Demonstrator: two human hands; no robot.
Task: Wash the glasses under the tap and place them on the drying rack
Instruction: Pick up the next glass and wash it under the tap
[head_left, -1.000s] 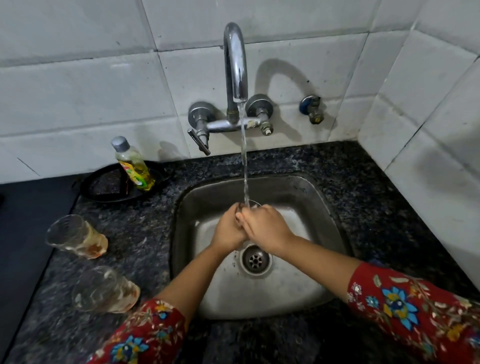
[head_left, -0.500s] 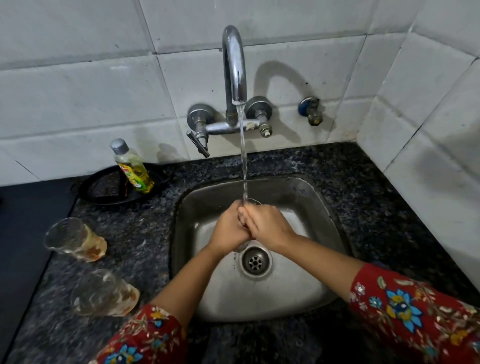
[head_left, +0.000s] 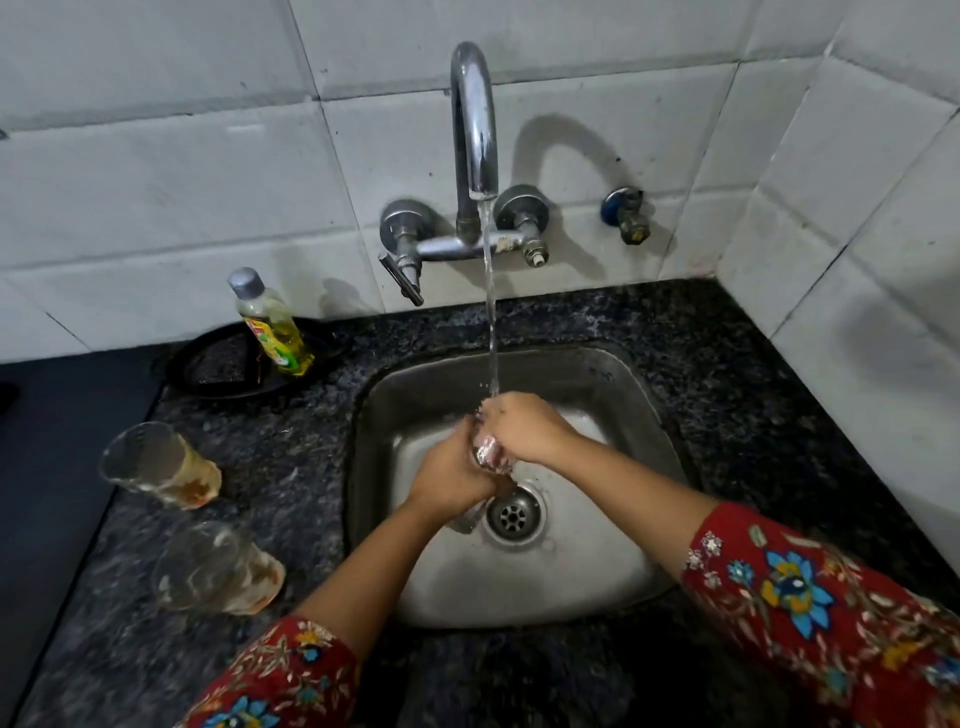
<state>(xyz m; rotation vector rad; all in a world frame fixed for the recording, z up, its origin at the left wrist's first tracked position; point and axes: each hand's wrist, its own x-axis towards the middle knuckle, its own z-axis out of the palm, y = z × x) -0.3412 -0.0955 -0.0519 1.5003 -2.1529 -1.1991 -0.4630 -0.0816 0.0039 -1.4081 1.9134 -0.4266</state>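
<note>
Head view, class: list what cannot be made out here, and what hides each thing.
- Glass in the sink: mostly covered by the left hand and right hand.
- Drying rack: outside the frame.
- Bottle label: too small to read.
- Both sleeves: cut by the bottom edge.

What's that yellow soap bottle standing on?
The soap bottle stands on a round black tray on the counter. The tray's surface directly under the bottle is covered, so unseen.

Tap: curved chrome metal tap (head_left: 474, 130), glossy.
Sink: square steel sink (head_left: 613, 561) under the tap, dull, wet.
Counter: black speckled stone counter (head_left: 727, 374) around the sink, polished.
Glasses left of the sink: clear upper glass (head_left: 156, 464); clear lower glass (head_left: 215, 569); both smeared.
Wall: white glazed tiles (head_left: 156, 197), smooth.
</note>
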